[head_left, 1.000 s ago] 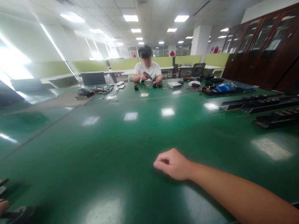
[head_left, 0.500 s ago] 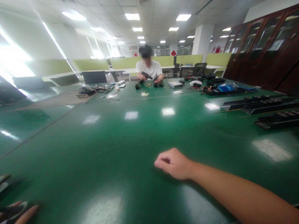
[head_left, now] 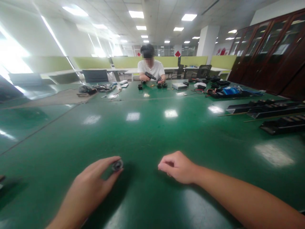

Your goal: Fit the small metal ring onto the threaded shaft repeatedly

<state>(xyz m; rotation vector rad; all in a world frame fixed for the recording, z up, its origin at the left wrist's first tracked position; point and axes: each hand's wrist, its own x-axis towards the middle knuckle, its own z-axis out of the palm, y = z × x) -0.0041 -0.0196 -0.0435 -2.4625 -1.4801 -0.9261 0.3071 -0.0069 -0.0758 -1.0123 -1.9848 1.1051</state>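
My left hand point(head_left: 92, 181) is raised at the lower left, above the green table point(head_left: 147, 136). Between its thumb and fingers it pinches a small round grey metal part point(head_left: 117, 165), one ringed end turned toward me. To the right of it, my right hand point(head_left: 177, 167) rests at the table surface with its fingers curled in and the thumb pressed against them. A dark hollow shows inside that curl, but what the fingertips hold, if anything, is hidden. A gap of bare table separates the two hands.
Across the table sits a person in a white shirt point(head_left: 154, 67) with a black power drill point(head_left: 150, 76) in hand. Long black rails point(head_left: 283, 124) lie at the right, near a blue bag point(head_left: 230, 90). Tools point(head_left: 105, 88) are heaped at the far left. A blurred object touches the left edge.
My left hand has come from the bottom left corner up and to the right, bringing the round metal part in front of me. My right hand has stayed in place.
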